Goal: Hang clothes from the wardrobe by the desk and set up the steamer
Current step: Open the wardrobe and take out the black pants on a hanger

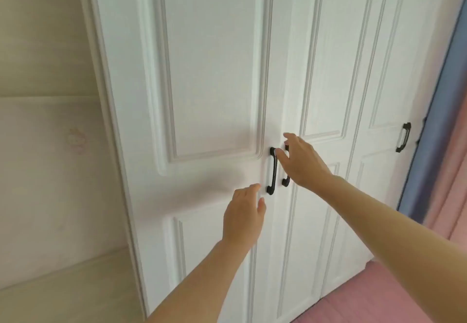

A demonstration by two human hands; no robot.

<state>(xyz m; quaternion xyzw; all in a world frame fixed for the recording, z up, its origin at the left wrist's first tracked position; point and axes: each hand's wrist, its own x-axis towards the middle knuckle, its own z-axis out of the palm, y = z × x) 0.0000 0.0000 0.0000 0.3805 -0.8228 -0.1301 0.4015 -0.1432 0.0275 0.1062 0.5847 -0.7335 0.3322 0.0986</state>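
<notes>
A curved black handle [286,181] is mostly hidden by the spread right hand [300,162]; the left hand [243,218] is held loose-fingered near white panelled doors [214,70].

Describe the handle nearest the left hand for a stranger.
Find the white wardrobe and the seam between its two left doors. Two black handles flank it; yours is the left handle, in plain view; the right hand hides most of its twin.
</notes>
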